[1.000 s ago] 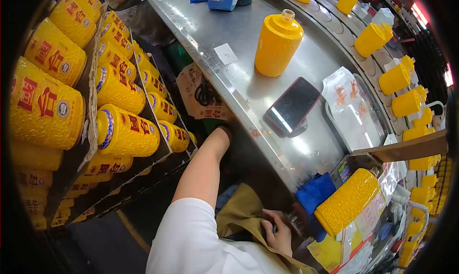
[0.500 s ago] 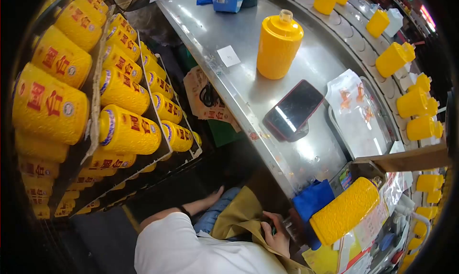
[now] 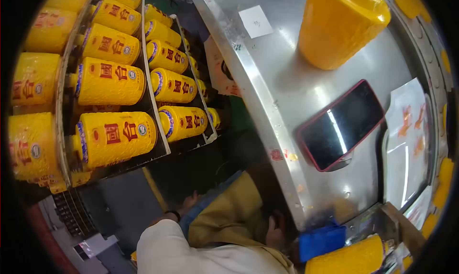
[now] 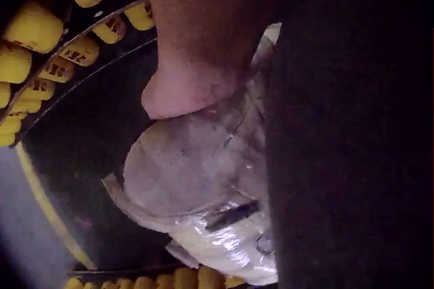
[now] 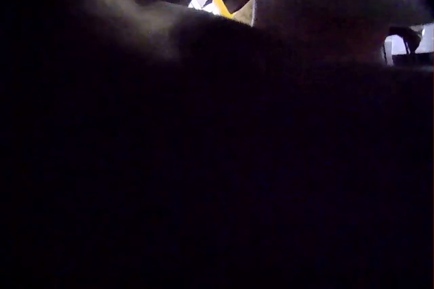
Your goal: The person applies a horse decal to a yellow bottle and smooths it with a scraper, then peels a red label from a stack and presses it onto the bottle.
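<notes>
In the head view my left hand, below a dark wristband, lies against the blue jeans with nothing seen in its fingers. My right hand rests low at the edge of the tan apron, beneath the table's edge, dim and loosely curled. The left wrist view does not show the left hand; it looks down on a bare ankle and a pale, worn shoe. Almost everything in the right wrist view is dark.
A metal table bears a yellow bottle, a phone and a white paper slip. Racks of yellow labelled bottles stand at left. A blue cloth and another yellow bottle lie at lower right.
The left arm has drawn back from under the table's edge to the jeans. The head view has shifted nearer the table and racks. My right hand stays on the lap.
</notes>
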A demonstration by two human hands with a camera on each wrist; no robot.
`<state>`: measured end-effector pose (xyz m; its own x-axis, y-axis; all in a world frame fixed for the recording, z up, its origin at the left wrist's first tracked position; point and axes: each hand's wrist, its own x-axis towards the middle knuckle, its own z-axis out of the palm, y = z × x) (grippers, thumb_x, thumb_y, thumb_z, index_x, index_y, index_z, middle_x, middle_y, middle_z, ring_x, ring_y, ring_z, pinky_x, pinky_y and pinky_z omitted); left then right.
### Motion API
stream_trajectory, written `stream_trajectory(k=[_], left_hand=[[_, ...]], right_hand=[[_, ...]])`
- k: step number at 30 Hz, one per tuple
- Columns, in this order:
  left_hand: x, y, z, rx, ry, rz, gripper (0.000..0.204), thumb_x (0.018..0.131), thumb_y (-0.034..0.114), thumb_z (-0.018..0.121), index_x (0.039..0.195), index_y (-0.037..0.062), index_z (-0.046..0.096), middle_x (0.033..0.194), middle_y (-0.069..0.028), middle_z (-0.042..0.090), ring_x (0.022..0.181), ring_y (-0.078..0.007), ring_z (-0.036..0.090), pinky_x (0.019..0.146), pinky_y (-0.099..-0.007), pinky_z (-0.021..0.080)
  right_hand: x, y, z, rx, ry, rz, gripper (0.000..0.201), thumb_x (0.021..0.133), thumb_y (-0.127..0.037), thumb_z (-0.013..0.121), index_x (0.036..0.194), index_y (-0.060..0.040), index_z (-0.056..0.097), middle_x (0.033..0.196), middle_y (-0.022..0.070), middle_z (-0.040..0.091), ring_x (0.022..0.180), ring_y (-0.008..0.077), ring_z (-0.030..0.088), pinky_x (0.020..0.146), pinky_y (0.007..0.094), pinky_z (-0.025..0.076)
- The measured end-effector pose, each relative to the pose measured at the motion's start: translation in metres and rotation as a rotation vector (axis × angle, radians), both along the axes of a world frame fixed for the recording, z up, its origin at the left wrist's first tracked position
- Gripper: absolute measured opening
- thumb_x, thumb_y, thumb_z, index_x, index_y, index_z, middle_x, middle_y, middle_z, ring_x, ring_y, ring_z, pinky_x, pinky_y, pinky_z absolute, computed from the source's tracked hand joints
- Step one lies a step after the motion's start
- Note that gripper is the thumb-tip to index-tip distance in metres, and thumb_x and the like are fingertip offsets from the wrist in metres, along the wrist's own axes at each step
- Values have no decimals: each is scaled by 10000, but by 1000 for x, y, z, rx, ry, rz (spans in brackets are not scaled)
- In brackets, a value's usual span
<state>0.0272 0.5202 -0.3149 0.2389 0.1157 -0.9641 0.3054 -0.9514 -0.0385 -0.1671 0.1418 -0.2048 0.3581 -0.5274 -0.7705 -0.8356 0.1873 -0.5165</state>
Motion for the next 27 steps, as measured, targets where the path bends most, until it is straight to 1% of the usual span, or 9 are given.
stream_trajectory(k=[3,5,12,14,19,21,23,25,27], left_hand=[[7,38,39,15,12,65,915,1014,720,276,1459,-46,503,1380,-285,601,1338,-387,545,1147,-408,391],[10,64,48,10,21,79,887,1027,695,278,1449,-50,511,1365,-277,613,1323,-378,558,1140,-401,397],[47,101,48,-119,88,31,793,1073,607,287,1413,-63,541,1312,-249,656,1272,-344,603,1116,-379,421],[70,70,40,-189,77,8,767,1087,582,290,1402,-67,550,1297,-241,669,1258,-334,615,1110,-373,428],[142,-26,18,-612,-248,145,602,1134,431,321,1391,-55,566,1314,-195,672,1246,-267,619,1103,-364,431],[148,-103,65,-736,-483,111,494,1120,343,420,1372,-51,579,1366,-176,638,1293,-261,581,1119,-385,416],[142,-156,95,-938,-655,-87,406,1050,218,569,1364,-40,585,1429,-182,581,1343,-302,539,1133,-407,401],[147,-194,109,-1114,-733,-583,449,943,135,688,1337,-53,585,1442,-220,546,1355,-379,516,1135,-444,396],[148,-224,109,-1200,-626,-628,475,911,131,719,1324,-63,585,1431,-233,542,1343,-406,511,1124,-458,401]], right_hand=[[38,21,23,142,-66,-87,431,1033,-316,597,1386,-67,610,1384,197,618,1256,386,592,1016,407,477],[53,46,15,-104,-218,40,319,996,-174,638,1274,-18,645,1123,156,663,981,288,642,868,375,511],[75,110,38,53,-242,-268,301,980,-135,655,1262,-29,662,1119,101,718,1007,183,641,920,308,493],[86,99,66,-29,-309,-315,284,975,-101,639,1242,-8,665,1096,109,729,950,162,633,900,306,497],[116,50,61,-356,-342,-23,301,944,-114,672,1226,-11,667,1041,108,724,806,179,584,797,314,488],[134,28,52,-335,-372,-15,305,944,-130,681,1226,-14,671,1050,105,725,814,177,592,809,313,491],[153,7,36,-358,-474,13,299,946,-139,684,1219,-17,681,1070,101,725,845,174,614,819,306,492],[168,-13,19,-417,-483,48,281,948,-158,694,1196,-25,701,1039,91,727,904,145,633,843,296,495],[183,-37,7,-411,-534,53,265,960,-151,692,1200,-38,706,1017,67,729,904,126,623,855,290,495]])
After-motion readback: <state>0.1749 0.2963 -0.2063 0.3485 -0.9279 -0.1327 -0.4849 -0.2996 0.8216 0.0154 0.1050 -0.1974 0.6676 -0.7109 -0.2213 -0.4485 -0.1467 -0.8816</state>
